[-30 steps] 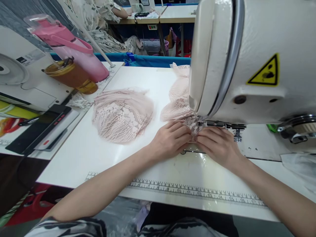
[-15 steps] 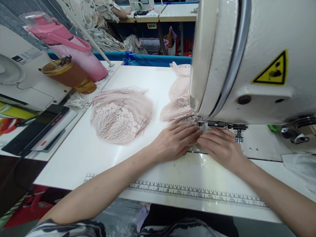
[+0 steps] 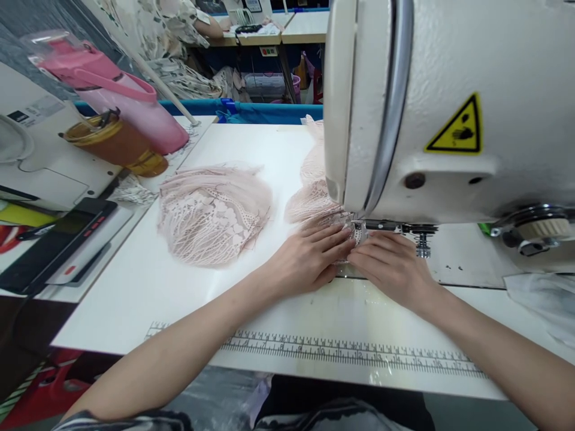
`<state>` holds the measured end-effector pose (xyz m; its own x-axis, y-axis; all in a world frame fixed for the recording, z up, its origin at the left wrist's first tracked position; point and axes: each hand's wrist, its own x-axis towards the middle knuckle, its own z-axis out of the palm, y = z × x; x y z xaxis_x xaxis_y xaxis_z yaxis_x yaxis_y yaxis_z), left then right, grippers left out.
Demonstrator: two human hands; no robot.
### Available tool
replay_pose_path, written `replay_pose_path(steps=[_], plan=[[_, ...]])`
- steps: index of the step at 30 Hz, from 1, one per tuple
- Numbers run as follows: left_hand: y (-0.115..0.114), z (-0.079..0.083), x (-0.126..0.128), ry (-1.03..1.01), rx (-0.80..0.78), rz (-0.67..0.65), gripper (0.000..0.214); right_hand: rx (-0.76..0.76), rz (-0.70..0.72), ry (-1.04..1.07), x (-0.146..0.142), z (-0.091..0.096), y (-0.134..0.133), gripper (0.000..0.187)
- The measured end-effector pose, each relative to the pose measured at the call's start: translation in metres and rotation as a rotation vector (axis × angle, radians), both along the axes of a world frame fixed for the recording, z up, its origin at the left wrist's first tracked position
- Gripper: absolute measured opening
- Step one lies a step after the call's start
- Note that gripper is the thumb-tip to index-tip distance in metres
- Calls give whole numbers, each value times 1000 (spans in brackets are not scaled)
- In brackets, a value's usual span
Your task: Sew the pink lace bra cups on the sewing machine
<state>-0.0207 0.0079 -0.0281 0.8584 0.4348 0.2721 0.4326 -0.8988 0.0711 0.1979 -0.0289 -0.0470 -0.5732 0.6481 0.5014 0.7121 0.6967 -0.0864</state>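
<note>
My left hand (image 3: 309,256) lies flat on a piece of pale pink lace fabric (image 3: 317,200), its fingers stretched toward the presser foot of a white sewing machine (image 3: 377,120). Close by on the right, my right hand (image 3: 390,263) has its fingers closed together on the near edge of the same lace. The fingertips of both hands nearly meet just in front of the needle area. The machine head hides part of the lace, and the needle's tip cannot be made out. Another gathered lace piece (image 3: 215,218) rests on the table left of my hands.
A ruler strip (image 3: 314,350) runs along the front of the white table (image 3: 188,305). At left stand a pink bottle (image 3: 130,102), a brown cup (image 3: 117,143) and a black device (image 3: 58,242). White sheer material (image 3: 539,299) lies at right. A person's arm (image 3: 209,27) shows behind.
The view has shifted slightly, so the machine and hands sit further left in the picture. Both hands stay at the lace by the presser foot, with little visible movement of the fabric.
</note>
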Motion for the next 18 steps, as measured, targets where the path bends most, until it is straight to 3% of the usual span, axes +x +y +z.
replay_pose_path(steps=[18], plan=[[-3, 0, 8, 16, 10, 89, 42, -36, 22, 16, 1, -1, 4, 23]])
